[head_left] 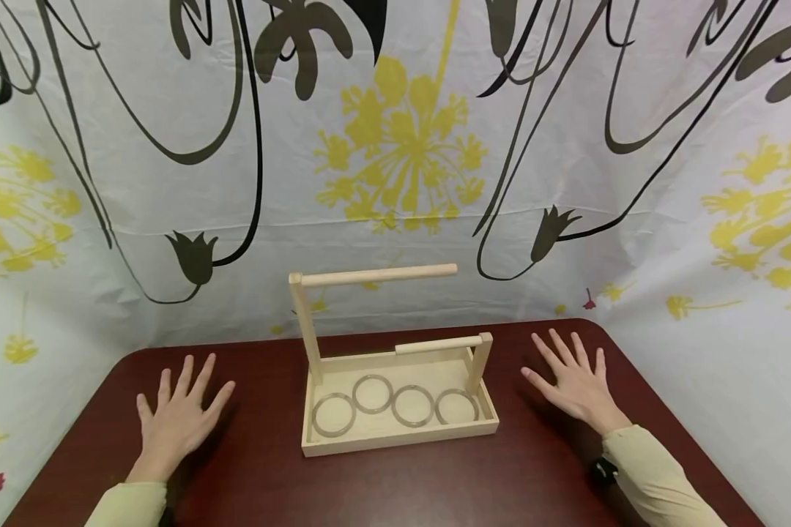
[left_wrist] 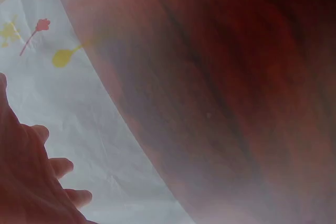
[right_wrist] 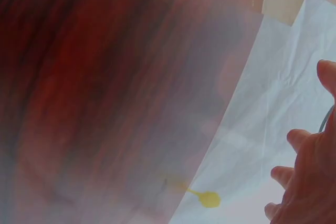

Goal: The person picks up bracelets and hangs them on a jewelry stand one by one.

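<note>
A pale wooden tray [head_left: 402, 441] stands mid-table with a post at each end. From the tall left post [head_left: 305, 329] a long rod [head_left: 379, 275] reaches right; a shorter rod [head_left: 438, 345] points left from the low right post [head_left: 479, 364]. Several thin translucent rings, among them a ring [head_left: 333, 395] at the left end, lie flat inside the tray. To its left my left hand [head_left: 179, 421] is spread over the table, holding nothing. My right hand [head_left: 578, 388], likewise spread and holding nothing, is on the tray's right. Both wrist views catch fingers at their outer edges.
The dark red-brown table [head_left: 257, 468] has rounded far corners. Behind it and along both sides hangs a white curtain [head_left: 290, 190] printed with yellow flowers and dark stems. A dark watch-like band [head_left: 604, 471] sits at my right sleeve.
</note>
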`<action>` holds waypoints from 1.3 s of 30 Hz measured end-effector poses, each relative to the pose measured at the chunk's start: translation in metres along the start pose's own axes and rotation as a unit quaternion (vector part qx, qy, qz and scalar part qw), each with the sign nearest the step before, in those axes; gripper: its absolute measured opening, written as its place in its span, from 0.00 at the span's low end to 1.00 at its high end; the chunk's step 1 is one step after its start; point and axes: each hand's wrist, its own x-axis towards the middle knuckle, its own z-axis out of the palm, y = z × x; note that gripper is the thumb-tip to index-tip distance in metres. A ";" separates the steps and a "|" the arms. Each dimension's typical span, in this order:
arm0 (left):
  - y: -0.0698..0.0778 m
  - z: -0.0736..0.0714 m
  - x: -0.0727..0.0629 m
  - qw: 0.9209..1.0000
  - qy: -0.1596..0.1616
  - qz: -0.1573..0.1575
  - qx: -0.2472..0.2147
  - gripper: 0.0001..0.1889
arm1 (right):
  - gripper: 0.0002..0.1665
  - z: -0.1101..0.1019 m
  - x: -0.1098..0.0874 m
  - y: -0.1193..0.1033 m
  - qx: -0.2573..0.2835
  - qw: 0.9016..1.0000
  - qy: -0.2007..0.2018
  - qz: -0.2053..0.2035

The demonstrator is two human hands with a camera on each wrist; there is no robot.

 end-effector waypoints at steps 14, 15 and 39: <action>0.053 0.008 0.003 0.999 -0.018 0.048 -0.006 0.39 | 0.34 0.000 0.003 -0.021 0.072 0.996 0.032 -0.036; 0.059 0.009 0.002 0.998 -0.020 0.054 -0.007 0.39 | 0.34 0.000 0.002 -0.023 0.077 0.996 0.032 -0.037; 0.112 0.036 -0.017 0.986 -0.099 0.131 -0.021 0.49 | 0.26 -0.010 -0.019 -0.072 0.129 0.990 -0.003 -0.057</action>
